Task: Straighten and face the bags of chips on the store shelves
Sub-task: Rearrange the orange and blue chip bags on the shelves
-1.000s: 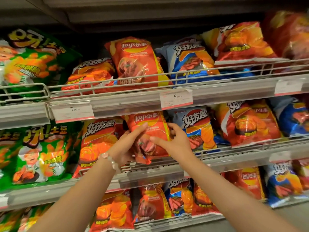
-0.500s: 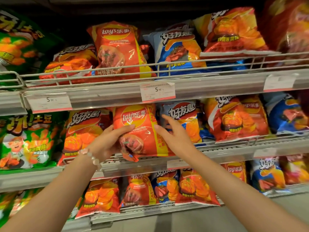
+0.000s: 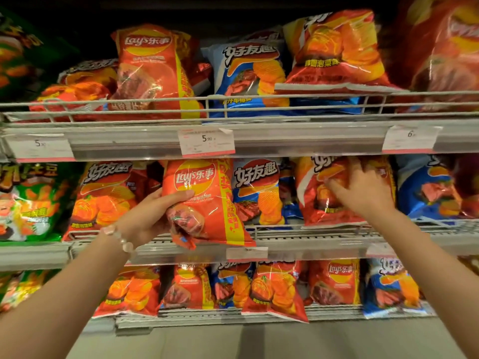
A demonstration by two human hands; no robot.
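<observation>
- The left hand [image 3: 145, 218] holds the red Lay's bag [image 3: 204, 203] by its left edge, thumb across the front, fingers behind; the bag stands on the middle shelf [image 3: 311, 251] with its lower corner hanging out over the wire rail [image 3: 298, 233]
- Risk: one hand alone pinches that bag near its side, so it could twist or tip forward off the rail, since its bottom looks only partly seated
- The right hand [image 3: 363, 190] lies on the orange bag [image 3: 334, 193] further right on the same shelf, fingers spread and bent over its front; whether this grip has closed I cannot tell, the hand is blurred
- Risk: a pull there could drag the blue bag [image 3: 259, 193] beside it askew, or crush the chips
- Against half a second ago: the right hand has left the Lay's bag and gone right to the orange bag; the left keeps its hold; the view has tilted up a little
</observation>
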